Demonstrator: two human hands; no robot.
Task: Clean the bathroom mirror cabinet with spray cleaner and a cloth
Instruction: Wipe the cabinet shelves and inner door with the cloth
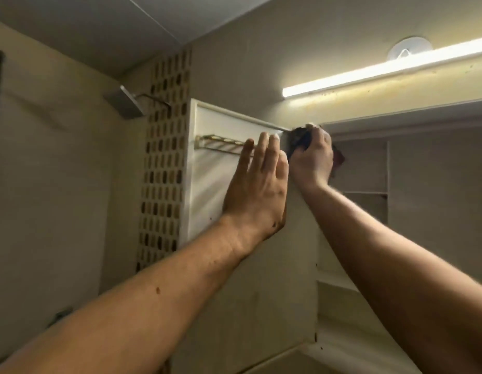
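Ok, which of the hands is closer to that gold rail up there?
Left. The left hand lies flat with its fingertips at the right end of the gold rail. The right hand is farther right, past that end, gripping the dark cloth.

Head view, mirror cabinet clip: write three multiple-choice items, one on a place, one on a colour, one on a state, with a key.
1. Where is the cloth? A. at the top edge of the cabinet door B. on the floor C. in a sink
2. What colour is the cloth? A. white B. dark C. yellow
3. The left hand is: A. gripping a bottle B. flat against the door C. hanging idle
Key: 1 A, the right hand grips it there; 2 B, it shows dark; 3 B, its fingers lie straight on the door.
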